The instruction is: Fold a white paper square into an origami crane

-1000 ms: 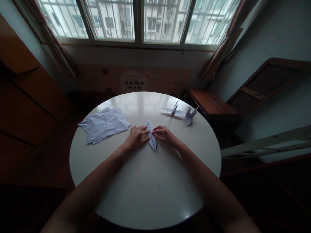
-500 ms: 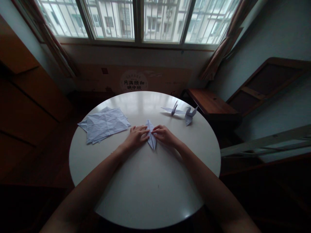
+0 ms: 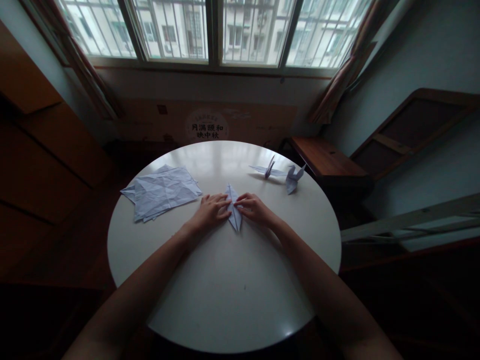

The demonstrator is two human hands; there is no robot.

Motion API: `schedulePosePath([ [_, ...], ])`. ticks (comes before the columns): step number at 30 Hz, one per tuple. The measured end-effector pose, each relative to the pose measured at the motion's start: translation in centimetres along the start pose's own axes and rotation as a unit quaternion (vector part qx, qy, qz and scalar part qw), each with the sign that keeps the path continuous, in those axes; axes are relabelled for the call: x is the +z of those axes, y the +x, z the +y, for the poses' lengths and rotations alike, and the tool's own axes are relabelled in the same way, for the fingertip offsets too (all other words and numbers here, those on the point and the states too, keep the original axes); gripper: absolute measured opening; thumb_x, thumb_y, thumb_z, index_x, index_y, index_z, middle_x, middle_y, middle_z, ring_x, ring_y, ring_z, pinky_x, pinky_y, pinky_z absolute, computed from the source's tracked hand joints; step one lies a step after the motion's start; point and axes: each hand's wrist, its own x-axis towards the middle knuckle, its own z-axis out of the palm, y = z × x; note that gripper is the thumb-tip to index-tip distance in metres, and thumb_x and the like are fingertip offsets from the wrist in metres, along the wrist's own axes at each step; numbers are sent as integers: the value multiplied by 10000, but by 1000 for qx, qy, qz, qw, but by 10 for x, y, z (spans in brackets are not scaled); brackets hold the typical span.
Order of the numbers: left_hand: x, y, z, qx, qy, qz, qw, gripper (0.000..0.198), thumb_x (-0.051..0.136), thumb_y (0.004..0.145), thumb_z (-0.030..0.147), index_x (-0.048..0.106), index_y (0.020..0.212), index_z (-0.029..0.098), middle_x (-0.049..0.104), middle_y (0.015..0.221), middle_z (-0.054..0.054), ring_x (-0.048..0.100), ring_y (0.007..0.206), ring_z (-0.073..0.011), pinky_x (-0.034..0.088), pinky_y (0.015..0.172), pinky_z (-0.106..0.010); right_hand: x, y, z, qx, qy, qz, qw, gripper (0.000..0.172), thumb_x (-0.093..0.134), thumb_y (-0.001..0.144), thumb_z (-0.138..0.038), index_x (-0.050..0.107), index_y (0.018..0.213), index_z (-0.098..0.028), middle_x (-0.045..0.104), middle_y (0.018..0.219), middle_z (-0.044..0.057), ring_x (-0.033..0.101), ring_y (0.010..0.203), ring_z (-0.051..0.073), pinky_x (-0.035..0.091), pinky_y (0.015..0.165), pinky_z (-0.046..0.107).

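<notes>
A white sheet folded into a narrow diamond, a folded paper [image 3: 235, 221], lies on the round white table in front of me. It has a crease down its middle, with one tip pointing away and the other towards me. My left hand [image 3: 213, 208] rests on its left edge, fingers laid out flat and pressing it to the table. On the opposite edge, my right hand [image 3: 255, 208] pinches the paper between thumb and fingertips near the centre. The fingers cover parts of both side edges.
Several creased paper sheets [image 3: 167, 194] lie stacked at the table's left. Two folded paper cranes stand at the back right, one crane [image 3: 268, 170] beside the other crane [image 3: 293, 179]. Beyond the rim of the table [image 3: 221, 300] stands a low wooden bench [image 3: 328, 157].
</notes>
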Motion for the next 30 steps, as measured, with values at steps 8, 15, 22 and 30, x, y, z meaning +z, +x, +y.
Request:
schedulePosePath([
  [8,4,0,-6,8,20,-8,1000,421,586,888,427,582,1286,292,498,1447,-92,390,1375,-313,218,1110,-611,0,0,-1,-3,-9,3,1000,186,644,850,-215,761,994,-226,688,1018,99,645,948,215,483,914,396],
  [15,6,-1,-11,35,35,-21,999,474,551,897,497,545,1315,274,443,1489,-104,345,1404,-321,220,1122,-606,-1,0,-1,4,-7,-6,1000,195,642,851,-209,758,1007,-231,679,1036,98,639,969,213,483,915,384],
  [22,5,-1,-10,28,29,-25,999,505,558,885,526,534,1325,278,439,1492,-106,354,1399,-320,205,1126,-605,0,0,0,0,-7,-4,1000,198,640,854,-215,755,1014,-232,677,1028,100,642,956,213,483,915,392],
  [30,7,-1,-11,28,27,-24,999,497,527,902,524,519,1329,271,439,1493,-93,346,1404,-314,209,1120,-606,-1,-1,-1,3,-7,-4,1000,203,639,855,-219,755,1022,-234,674,1036,98,639,968,217,480,925,398],
])
